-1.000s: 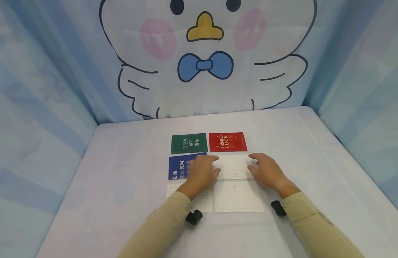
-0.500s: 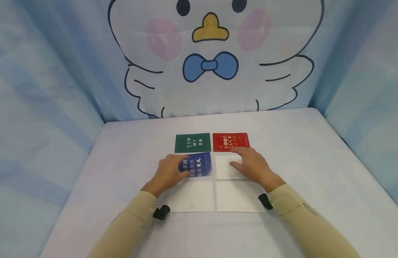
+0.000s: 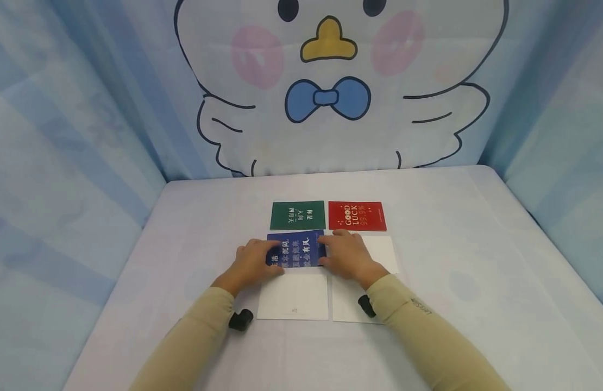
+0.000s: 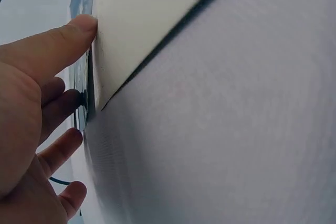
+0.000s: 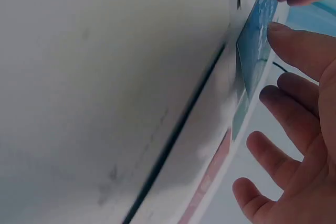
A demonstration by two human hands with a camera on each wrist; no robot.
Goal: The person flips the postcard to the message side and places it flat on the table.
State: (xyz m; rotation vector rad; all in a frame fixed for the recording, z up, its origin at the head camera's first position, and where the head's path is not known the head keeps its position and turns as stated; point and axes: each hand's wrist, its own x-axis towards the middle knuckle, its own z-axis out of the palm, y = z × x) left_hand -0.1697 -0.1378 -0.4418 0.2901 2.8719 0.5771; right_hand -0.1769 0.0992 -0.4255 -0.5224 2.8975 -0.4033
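A blue card (image 3: 296, 248) with white lettering lies on the table between both hands. My left hand (image 3: 251, 263) touches its left end, thumb near the close corner and forefinger near the far one. In the left wrist view the thumb (image 4: 79, 27) and fingers lie spread along the card's edge. At the card's right end is my right hand (image 3: 347, 255), thumb and forefinger touching that side. The right wrist view shows the right thumb (image 5: 294, 45) at the blue card (image 5: 257, 40), other fingers spread apart. Neither hand lifts the card.
Behind lie a green card (image 3: 298, 215) and a red GOOD LUCK card (image 3: 357, 216). White cards lie in front (image 3: 293, 297), front right (image 3: 347, 304) and right (image 3: 383, 252), partly under the right arm. A cartoon curtain (image 3: 331, 141) backs the table.
My left hand has moved from the blue card's right part to its left end. My right hand has come left from the white card to the blue card's right end. The blue card shifted slightly.
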